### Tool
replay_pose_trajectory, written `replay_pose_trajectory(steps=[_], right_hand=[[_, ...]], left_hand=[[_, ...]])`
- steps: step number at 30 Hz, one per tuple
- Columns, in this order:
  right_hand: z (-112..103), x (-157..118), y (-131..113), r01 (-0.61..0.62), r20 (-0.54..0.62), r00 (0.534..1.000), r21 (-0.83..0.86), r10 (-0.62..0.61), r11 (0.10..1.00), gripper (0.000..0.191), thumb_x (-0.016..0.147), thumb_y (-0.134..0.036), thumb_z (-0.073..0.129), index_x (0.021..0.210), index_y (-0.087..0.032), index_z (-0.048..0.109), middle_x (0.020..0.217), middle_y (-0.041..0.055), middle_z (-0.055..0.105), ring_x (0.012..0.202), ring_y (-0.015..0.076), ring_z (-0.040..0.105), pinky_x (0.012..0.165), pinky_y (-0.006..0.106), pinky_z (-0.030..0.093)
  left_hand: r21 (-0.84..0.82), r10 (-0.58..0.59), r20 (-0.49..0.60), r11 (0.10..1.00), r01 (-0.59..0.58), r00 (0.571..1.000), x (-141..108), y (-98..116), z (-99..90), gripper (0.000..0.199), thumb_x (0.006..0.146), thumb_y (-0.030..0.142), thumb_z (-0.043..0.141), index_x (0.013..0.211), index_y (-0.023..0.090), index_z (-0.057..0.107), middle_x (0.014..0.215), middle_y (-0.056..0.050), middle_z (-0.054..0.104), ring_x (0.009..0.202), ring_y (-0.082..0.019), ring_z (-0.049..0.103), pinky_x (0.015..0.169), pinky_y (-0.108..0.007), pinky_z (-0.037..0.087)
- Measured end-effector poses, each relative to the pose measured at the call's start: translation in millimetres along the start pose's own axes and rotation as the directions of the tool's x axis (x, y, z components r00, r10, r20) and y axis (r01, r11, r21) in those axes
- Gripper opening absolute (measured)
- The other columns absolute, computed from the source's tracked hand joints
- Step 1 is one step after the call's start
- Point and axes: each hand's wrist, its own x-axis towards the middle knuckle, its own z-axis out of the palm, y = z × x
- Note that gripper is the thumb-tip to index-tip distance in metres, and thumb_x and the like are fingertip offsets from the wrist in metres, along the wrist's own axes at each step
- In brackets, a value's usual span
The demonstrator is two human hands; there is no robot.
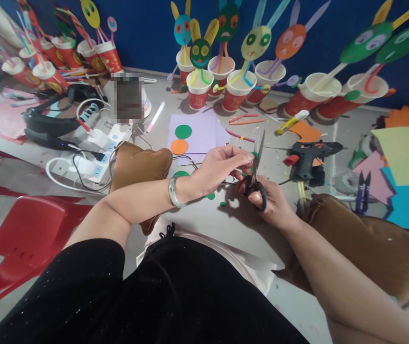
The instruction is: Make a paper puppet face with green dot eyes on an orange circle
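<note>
Black-handled scissors [259,150] are in my right hand [274,203], the thumb through one loop and the blades pointing up and away from me. My left hand [218,167], with a pale bangle [177,192] at the wrist, pinches beside the blades. A bit of green paper [252,170] shows at its fingertips, mostly hidden by the fingers. Below my hands lie small green paper dots [223,204]. Lilac paper [199,125] lies beyond my left hand, bearing a green circle [183,131] and an orange circle [179,147].
Red paper cups [237,95] with paper rabbit faces line the back. At right lie a glue gun [310,162], purple-handled snips [363,191] and coloured paper [405,155]. A power strip [109,155] with tangled cables is at left, near a red chair [35,224]. Brown cushions [362,243] flank me.
</note>
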Motion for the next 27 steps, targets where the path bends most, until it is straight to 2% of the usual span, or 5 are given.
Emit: replay_pose_trajectory(steps=[11,15,23,27], right_hand=[[0.0,0.2,-3.6,-0.024,-0.021,1.0,-0.028,0.023,0.999,0.077,0.085,-0.098,0.051,0.072,-0.023,0.064,0.067,0.0057,0.064,0.065,0.0215,0.058,0.067,0.038,0.047],[-0.6,0.3,-4.6,-0.017,-0.021,1.0,-0.037,0.017,0.999,0.078,0.085,-0.098,0.05,0.07,-0.023,0.062,0.066,0.005,0.062,0.064,0.0205,0.056,0.066,0.037,0.046],[-0.9,0.9,-4.2,0.018,-0.005,1.0,-0.017,-0.018,1.0,0.074,0.089,-0.094,0.052,0.071,-0.023,0.06,0.065,0.0032,0.059,0.063,0.0194,0.053,0.067,0.036,0.043],[-0.6,1.2,-3.4,-0.012,0.008,1.0,-0.023,0.012,1.0,0.076,0.086,-0.098,0.051,0.07,-0.023,0.06,0.064,0.0031,0.059,0.064,0.0199,0.054,0.067,0.036,0.043]], left_hand=[[-0.034,0.007,0.037,0.999,-0.006,0.999,2.4,-3.1,-3.4,0.041,0.071,0.038,0.101,0.068,0.016,0.066,0.071,0.0,0.069,0.063,-0.007,0.062,0.058,-0.021,0.052],[-0.011,0.008,0.044,1.0,-0.008,0.999,0.6,-1.4,-2.1,0.041,0.075,0.04,0.098,0.07,0.016,0.065,0.072,0.001,0.068,0.063,-0.007,0.061,0.06,-0.022,0.053],[-0.024,-0.002,0.01,1.0,0.002,1.0,-1.2,1.7,-0.7,0.029,0.087,0.024,0.089,0.071,0.015,0.066,0.07,0.001,0.068,0.065,-0.007,0.063,0.062,-0.023,0.053],[-0.015,0.0,0.004,1.0,0.0,1.0,-0.3,2.4,0.1,0.035,0.081,0.031,0.095,0.072,0.015,0.065,0.069,0.002,0.067,0.065,-0.007,0.064,0.061,-0.021,0.052]])
